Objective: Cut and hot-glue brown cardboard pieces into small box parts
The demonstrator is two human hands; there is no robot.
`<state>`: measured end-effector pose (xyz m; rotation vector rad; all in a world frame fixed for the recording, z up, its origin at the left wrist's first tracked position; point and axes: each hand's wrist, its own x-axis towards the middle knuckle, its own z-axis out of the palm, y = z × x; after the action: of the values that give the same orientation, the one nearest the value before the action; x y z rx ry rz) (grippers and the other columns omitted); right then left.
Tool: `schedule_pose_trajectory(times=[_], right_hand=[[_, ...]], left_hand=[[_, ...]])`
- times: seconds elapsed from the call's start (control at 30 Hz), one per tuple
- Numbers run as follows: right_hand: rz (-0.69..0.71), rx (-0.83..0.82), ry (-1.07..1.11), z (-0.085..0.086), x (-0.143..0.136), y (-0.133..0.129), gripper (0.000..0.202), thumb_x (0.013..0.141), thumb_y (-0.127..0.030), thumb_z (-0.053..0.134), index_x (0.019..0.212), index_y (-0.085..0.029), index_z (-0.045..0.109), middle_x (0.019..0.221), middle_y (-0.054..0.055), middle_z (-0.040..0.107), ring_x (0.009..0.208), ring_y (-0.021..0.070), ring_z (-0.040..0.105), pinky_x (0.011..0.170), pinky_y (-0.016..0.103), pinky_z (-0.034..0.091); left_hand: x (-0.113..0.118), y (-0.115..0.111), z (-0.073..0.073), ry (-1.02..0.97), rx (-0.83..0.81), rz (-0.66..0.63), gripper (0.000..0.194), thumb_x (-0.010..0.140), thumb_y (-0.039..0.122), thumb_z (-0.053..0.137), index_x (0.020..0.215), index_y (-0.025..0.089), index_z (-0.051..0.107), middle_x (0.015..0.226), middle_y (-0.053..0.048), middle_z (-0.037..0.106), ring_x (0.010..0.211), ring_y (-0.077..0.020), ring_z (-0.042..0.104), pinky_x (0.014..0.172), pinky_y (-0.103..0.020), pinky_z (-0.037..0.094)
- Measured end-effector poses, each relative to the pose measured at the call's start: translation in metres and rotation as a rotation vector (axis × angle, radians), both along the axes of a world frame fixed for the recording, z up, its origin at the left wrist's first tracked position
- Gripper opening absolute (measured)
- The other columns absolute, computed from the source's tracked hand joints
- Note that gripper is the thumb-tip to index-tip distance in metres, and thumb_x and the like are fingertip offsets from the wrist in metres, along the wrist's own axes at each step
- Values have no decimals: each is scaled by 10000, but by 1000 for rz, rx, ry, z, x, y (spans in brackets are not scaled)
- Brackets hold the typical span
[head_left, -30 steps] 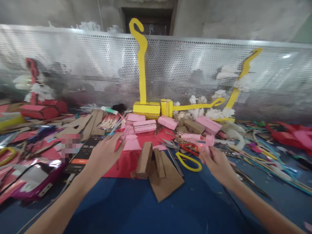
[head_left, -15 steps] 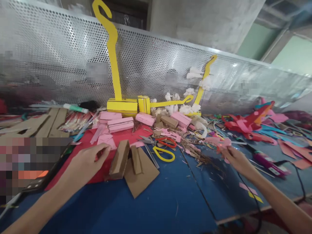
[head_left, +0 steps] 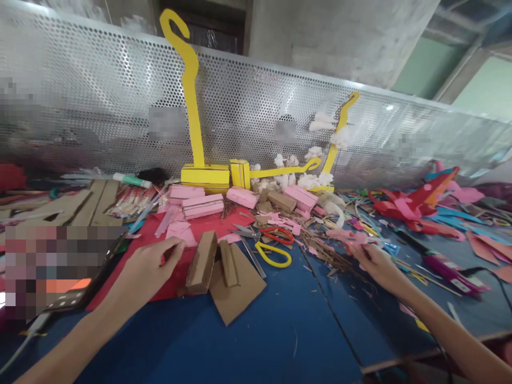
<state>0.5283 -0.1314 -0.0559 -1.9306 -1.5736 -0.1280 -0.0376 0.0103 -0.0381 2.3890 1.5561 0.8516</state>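
Observation:
My left hand is over the red sheet, its thumb and fingers brought together in a pinch. Pink paper pieces lie right at its fingertips; whether it grips one is hidden. Just right of it stands a folded cardboard box piece, beside a smaller folded strip on a flat cardboard square. On the right, my right hand is closed around a pink glue gun, above scraps on the blue table.
Scissors with red handles and others with yellow handles lie mid-table. Pink-covered blocks and yellow hook-shaped pieces stand behind, before a perforated metal panel. A purple and black corded tool lies at right.
My right hand has moved left with the glue gun, toward the pile of brown scraps. My left hand keeps its pinch near the pink paper. The whole view has shifted slightly.

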Motion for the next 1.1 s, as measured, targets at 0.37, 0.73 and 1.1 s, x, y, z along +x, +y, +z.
schedule_pose_trajectory(times=[0.37, 0.73, 1.1], right_hand=[[-218, 83, -54, 14, -29, -56, 383, 868, -577, 546, 1063, -249, 578, 1043, 187, 724, 969, 386, 705, 847, 506, 510], [427, -153, 12, 43, -208, -29, 197, 1026, -386, 490, 1131, -288, 625, 1157, 59, 702, 1071, 228, 668, 929, 355, 514], [551, -318, -42, 36, -302, 80, 225, 878, -330, 662, 1053, -205, 596, 1133, 119, 680, 1076, 317, 624, 909, 429, 443]], left_hand=[[11, 1, 12, -225, -204, -120, 483, 956, 616, 458, 1106, 212, 678, 1128, -76, 762, 1008, -251, 709, 848, -312, 536], [30, 23, 14, -239, -566, -198, 730, 829, 735, 581, 1296, 174, 564, 1270, -175, 695, 1169, -315, 677, 913, -401, 547], [35, 2, 22, -250, -530, -252, 731, 812, 706, 614, 1286, 153, 559, 1292, -177, 675, 1185, -323, 654, 968, -410, 515]])
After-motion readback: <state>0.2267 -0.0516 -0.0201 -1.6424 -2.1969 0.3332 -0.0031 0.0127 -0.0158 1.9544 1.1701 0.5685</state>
